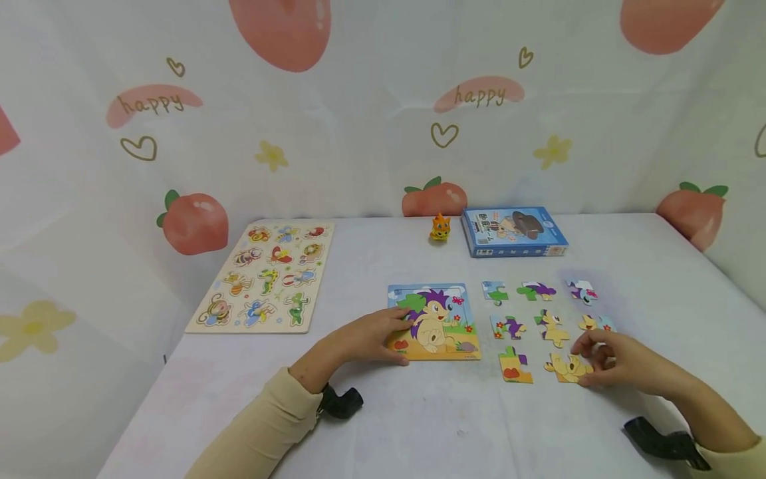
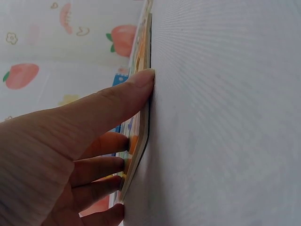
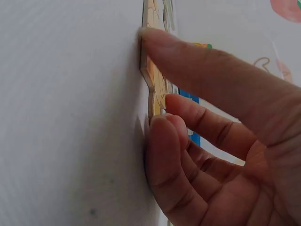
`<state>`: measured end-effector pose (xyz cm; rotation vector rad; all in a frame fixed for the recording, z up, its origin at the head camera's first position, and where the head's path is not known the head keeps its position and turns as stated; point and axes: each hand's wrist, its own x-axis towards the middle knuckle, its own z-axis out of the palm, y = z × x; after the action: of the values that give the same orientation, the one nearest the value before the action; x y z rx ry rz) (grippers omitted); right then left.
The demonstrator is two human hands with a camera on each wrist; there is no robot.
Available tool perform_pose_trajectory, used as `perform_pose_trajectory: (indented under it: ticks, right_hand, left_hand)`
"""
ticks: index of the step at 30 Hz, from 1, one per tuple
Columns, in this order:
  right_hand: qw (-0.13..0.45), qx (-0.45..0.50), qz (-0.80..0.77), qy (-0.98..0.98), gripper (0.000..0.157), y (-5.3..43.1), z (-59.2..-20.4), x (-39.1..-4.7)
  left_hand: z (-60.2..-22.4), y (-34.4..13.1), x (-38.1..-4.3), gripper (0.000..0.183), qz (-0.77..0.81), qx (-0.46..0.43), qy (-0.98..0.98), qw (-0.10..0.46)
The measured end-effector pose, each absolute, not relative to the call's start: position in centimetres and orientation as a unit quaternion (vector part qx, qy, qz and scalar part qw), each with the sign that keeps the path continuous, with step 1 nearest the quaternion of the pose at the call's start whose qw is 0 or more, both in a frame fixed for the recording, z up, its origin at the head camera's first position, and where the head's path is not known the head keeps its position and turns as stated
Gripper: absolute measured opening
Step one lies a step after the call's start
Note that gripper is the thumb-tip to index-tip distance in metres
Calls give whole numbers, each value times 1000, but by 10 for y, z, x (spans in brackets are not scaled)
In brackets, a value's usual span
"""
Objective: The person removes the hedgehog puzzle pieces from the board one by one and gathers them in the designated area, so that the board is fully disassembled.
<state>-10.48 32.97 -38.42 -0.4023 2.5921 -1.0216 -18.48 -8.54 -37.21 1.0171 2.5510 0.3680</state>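
Note:
The left hand (image 1: 380, 336) rests on the left part of a hedgehog puzzle board (image 1: 457, 332). Its thumb (image 2: 141, 79) lies against the board's near edge, and the other fingers reach onto the printed face. At the lower right of a group of loose jigsaw pieces, the right hand (image 1: 625, 362) pinches a yellow jigsaw piece (image 1: 567, 367) lying flat on the table. In the right wrist view the thumb (image 3: 162, 40) touches that piece's edge and the remaining fingers curl in beside it. A pale piece with a red flower (image 1: 607, 324) lies just beyond the right fingers.
More jigsaw pieces lie in rows, among them a green-and-purple one (image 1: 536, 291) and one with apples (image 1: 514, 367). Behind them are a blue box (image 1: 514, 233) and a small orange figurine (image 1: 440, 228). A wooden bug puzzle board (image 1: 260, 276) lies on the left.

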Motion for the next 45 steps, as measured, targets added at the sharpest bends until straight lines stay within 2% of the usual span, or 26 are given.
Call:
perform_pose_trajectory:
  ticks: [17, 23, 27, 34, 41, 45]
  right_hand:
    - [162, -180, -350, 905, 38, 336, -383, -108]
    - [134, -172, -335, 917, 33, 333, -369, -119]
    - [134, -155, -339, 918, 33, 313, -359, -134]
    - [174, -126, -377, 901, 42, 260, -348, -161]
    - [196, -155, -392, 886, 43, 213, -349, -178]
    - [231, -163, -388, 877, 45, 197, -351, -181]
  left_hand:
    - [-369, -83, -186, 72, 120, 360, 905, 191]
    - [-367, -78, -184, 72, 86, 350, 914, 188]
    - [-363, -72, -178, 72, 62, 362, 914, 175]
    - [-365, -61, -168, 53, 32, 439, 887, 142]
    - [-370, -59, -163, 43, -5, 458, 881, 120]
    - [-369, -59, -162, 40, 0, 458, 882, 108]
